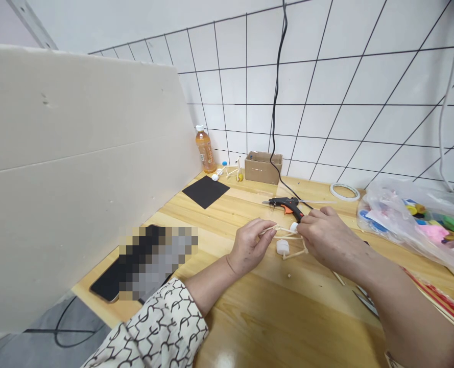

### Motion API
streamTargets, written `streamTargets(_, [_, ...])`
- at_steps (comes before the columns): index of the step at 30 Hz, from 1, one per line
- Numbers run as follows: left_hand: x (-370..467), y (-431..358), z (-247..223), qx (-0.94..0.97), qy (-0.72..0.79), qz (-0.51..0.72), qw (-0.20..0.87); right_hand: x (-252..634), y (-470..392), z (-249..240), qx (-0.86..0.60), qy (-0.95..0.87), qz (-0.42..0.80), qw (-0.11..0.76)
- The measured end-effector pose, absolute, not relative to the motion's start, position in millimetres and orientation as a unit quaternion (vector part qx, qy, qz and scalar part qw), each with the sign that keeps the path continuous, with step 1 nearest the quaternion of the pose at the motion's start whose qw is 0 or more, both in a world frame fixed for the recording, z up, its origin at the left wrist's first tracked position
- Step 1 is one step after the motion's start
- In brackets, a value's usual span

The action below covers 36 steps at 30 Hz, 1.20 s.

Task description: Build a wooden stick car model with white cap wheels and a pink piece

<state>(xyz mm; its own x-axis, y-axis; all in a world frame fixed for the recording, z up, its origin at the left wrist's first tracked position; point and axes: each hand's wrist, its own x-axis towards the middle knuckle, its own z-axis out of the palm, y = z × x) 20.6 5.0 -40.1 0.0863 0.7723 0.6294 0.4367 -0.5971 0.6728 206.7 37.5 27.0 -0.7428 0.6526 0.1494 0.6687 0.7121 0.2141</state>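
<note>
Near the frame's centre, the left hand's (252, 246) fingers are pinching the stick frame (288, 236); whether the right hand's (322, 232) are pinching it is unclear. Uneven pulling could be risking snapped joints.

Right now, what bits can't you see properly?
All in the head view:
Right hand: its own back hides most fingertips.
Phone: blocky squares cover part.
Cardboard box: its front wall hides the bottom inside.
Bottle: label too small to read.
Black cord: cut off by the top edge.
</note>
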Motion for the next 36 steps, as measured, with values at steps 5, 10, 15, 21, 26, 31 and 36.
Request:
streamTargets(5, [20.9, 4.7, -39.7, 0.718, 0.426, 0.527, 0.162, 205.8, 37.3, 27.0, -0.356, -0.924, -0.138, 0.032])
streamTargets(10, [21.4, 4.2, -38.8, 0.714, 0.426, 0.53, 0.164, 205.2, 36.2, 28.0, -0.356, -0.923, -0.14, 0.032])
streamTargets(15, [21.4, 3.3, -37.8, 0.713, 0.427, 0.531, 0.164, 205.6, 35.6, 27.7, -0.353, -0.924, -0.145, 0.032])
streamTargets(21, [21.6, 2.9, -37.4, 0.713, 0.428, 0.532, 0.16, 206.7, 36.1, 26.6, -0.343, -0.926, -0.152, 0.041])
streamTargets(26, [21.5, 3.2, -38.4, 0.713, 0.427, 0.533, 0.159, 207.1, 37.1, 25.1, -0.342, -0.926, -0.156, 0.041])
streamTargets(31, [21.4, 2.7, -38.7, 0.713, 0.428, 0.531, 0.161, 206.4, 36.7, 26.1, -0.348, -0.924, -0.15, 0.038])
streamTargets(36, [22.5, 1.9, -39.1, 0.714, 0.425, 0.533, 0.162, 205.9, 35.2, 27.7, -0.355, -0.921, -0.157, 0.031])
